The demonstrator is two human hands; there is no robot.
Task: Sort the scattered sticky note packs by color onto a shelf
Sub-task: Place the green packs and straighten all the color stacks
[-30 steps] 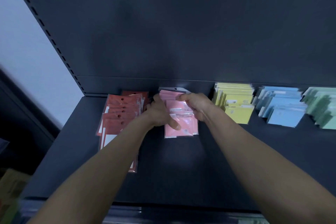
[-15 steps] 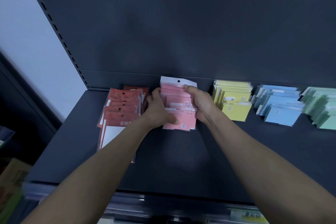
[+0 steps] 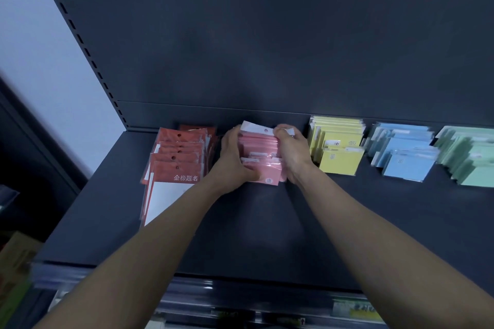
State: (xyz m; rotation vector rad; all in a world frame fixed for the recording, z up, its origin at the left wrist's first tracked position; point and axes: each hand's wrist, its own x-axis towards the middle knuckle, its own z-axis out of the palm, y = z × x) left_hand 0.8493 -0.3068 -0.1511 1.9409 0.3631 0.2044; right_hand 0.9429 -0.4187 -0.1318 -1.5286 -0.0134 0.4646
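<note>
Left hand [image 3: 235,157] is clasping the pink packs [image 3: 263,160] at 9 o'clock, right hand [image 3: 292,157] pinching their 1 o'clock header, on the shelf [image 3: 254,222] beside yellow packs [image 3: 339,147]. Even inward squeezing should be squaring them.

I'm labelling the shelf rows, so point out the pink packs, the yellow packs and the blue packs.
pink packs [image 3: 268,169], head view, face of the front pack between the hands.
yellow packs [image 3: 342,161], head view, face of the front pack.
blue packs [image 3: 409,167], head view, face of the front pack.
</note>
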